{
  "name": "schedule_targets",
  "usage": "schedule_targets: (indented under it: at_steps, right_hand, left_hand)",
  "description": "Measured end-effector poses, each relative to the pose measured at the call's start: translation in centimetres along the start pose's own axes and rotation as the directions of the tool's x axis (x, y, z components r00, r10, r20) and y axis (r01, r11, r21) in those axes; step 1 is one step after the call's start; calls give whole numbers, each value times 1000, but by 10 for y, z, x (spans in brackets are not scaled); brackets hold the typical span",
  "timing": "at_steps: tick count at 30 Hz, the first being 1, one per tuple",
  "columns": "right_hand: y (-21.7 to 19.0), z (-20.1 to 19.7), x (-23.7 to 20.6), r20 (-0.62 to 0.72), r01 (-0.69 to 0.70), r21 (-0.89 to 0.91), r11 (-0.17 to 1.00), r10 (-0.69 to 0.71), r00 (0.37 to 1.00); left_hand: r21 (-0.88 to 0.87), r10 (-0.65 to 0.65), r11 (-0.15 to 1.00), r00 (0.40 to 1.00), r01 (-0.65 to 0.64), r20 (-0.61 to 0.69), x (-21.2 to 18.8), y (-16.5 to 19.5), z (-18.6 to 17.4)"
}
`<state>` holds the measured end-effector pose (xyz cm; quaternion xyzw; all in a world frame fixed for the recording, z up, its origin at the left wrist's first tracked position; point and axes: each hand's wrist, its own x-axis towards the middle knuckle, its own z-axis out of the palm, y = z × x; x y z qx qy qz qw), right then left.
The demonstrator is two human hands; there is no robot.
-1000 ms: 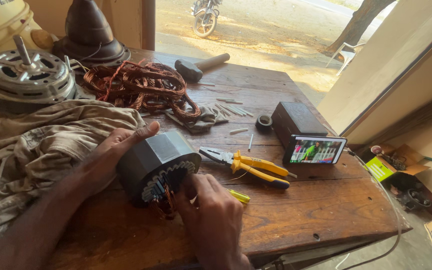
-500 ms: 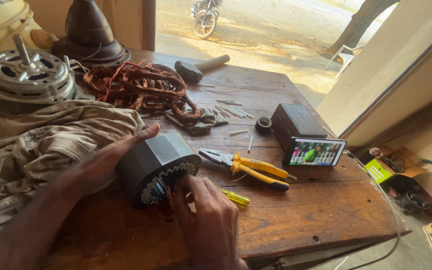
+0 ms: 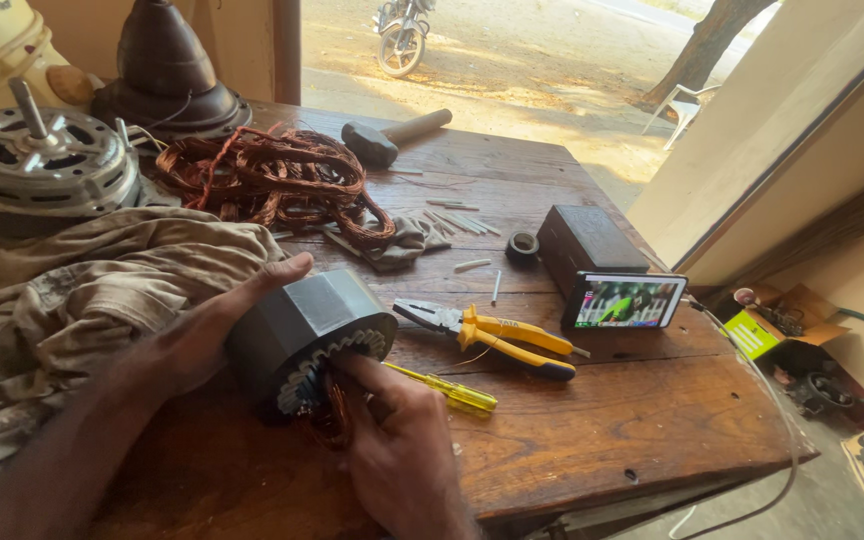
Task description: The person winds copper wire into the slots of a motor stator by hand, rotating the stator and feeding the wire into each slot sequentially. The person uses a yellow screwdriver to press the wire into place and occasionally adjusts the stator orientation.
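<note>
Head view: motor stator (image 3: 302,335) on its side at the near edge of the wooden table (image 3: 602,440).
Left hand (image 3: 197,340) clasps the dark ribbed steel shell; right hand (image 3: 402,450) pinches copper winding (image 3: 337,420) at the slotted face. Best handled braced, drawing wire gently. Nearby: yellow-handled pliers (image 3: 492,335), yellow screwdriver (image 3: 447,388), loose copper coils (image 3: 272,180).

one stator (image 3: 304,330), one pliers (image 3: 492,332), one hammer (image 3: 392,136)
</note>
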<state>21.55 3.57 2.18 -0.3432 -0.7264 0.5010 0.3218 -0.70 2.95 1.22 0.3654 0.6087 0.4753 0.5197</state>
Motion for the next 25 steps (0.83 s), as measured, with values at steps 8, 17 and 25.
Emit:
schedule_targets:
  at_steps: [8,17,25]
  right_hand:
    - [7,-1,1,92,38,48,998,-42,995]
    - [16,-5,1,51,79,288,954,-98,994]
    - [20,-4,5,51,-55,272,961,42,998]
  left_hand:
    - [-93,38,995,999,-36,17,-4,5,6]
    - [153,266,947,957,-282,118,15,-9,-20]
    - [237,322,892,910,-384,262,40,-15,-30]
